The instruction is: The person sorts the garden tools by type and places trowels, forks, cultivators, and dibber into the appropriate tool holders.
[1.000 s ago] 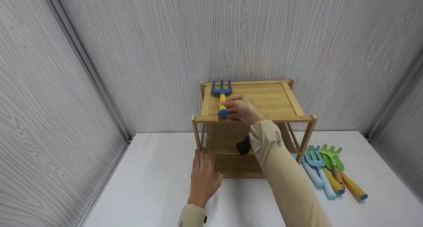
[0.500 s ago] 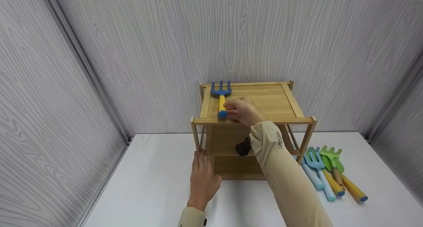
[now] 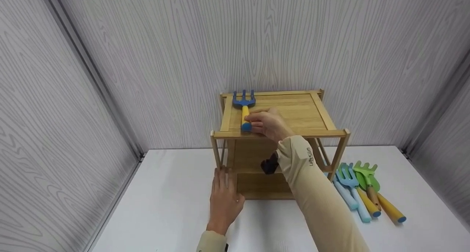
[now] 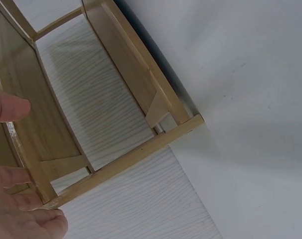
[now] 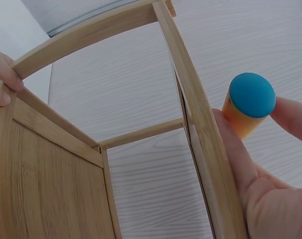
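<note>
My right hand (image 3: 267, 124) pinches the yellow handle of a toy garden fork (image 3: 245, 112) between thumb and fingers. The fork lies along the left side of the top shelf of a small wooden rack (image 3: 290, 112), its blue tines towards the back wall. In the right wrist view the handle's blue end cap (image 5: 252, 94) shows just beyond the rack's front rail. Low at the rack's front left leg, my left hand (image 3: 226, 202) holds on. The left wrist view shows its fingers (image 4: 21, 199) on both sides of the post and the thumb (image 4: 11, 107) at a shelf edge.
Several garden tools lie bunched on the white table (image 3: 169, 193) right of the rack, among them a light blue fork (image 3: 347, 176) and a green rake (image 3: 367, 171). Wood-patterned panels (image 3: 271, 43) stand behind and at both sides.
The head view has shifted slightly. Both hands, the fork and the rack otherwise keep nearly the same places.
</note>
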Motion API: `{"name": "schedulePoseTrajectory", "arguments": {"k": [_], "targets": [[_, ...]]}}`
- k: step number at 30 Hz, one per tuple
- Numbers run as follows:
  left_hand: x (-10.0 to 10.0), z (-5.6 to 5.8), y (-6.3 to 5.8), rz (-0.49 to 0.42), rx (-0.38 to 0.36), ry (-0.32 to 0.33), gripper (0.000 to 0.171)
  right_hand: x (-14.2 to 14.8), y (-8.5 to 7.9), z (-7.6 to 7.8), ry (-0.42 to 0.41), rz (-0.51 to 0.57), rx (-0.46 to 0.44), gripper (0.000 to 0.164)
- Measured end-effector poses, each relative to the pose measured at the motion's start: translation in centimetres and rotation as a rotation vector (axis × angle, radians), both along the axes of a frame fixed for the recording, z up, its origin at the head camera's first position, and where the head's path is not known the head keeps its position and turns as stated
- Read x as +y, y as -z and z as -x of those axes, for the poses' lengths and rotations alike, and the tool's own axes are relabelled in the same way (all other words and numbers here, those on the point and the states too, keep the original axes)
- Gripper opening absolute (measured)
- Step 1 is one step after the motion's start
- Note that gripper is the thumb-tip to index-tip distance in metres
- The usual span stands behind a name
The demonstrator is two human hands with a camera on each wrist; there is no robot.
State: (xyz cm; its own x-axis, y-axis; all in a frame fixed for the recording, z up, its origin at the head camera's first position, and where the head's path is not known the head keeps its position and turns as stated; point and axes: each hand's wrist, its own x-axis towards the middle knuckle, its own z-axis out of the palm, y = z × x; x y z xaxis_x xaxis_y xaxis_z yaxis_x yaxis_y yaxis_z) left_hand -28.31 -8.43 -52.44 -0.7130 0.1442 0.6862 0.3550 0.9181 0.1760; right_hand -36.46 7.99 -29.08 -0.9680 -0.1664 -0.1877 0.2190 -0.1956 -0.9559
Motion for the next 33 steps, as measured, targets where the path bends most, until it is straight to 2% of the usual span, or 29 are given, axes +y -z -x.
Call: {"name": "schedulePoseTrajectory", "arguments": {"k": [5, 10, 15, 26, 33], "targets": [[-0.3, -0.1, 0.1, 0.007, 0.013, 0.000, 0.071, -0.5, 0.3, -0.2, 0.050, -0.007, -0.002, 0.038], [-0.7, 0.0, 0.1, 0.027, 0.003, -0.022, 0.072, -1.3, 0.4, -0.4, 0.110, 0.011, 0.023, 0.040], [-0.7, 0.1, 0.1, 0.036, 0.021, -0.002, 0.069, -1.4, 0.5, -0.7, 0.145, 0.010, 0.036, 0.040], [-0.4, 0.1, 0.0, 0.046, 0.046, 0.011, 0.069, -0.9, 0.4, -1.2, 0.118, -0.026, 0.089, 0.035], [-0.2, -0.2, 0.1, 0.040, 0.037, 0.011, 0.072, -0.2, 0.4, -1.5, 0.121, 0.043, 0.081, 0.036]]}}
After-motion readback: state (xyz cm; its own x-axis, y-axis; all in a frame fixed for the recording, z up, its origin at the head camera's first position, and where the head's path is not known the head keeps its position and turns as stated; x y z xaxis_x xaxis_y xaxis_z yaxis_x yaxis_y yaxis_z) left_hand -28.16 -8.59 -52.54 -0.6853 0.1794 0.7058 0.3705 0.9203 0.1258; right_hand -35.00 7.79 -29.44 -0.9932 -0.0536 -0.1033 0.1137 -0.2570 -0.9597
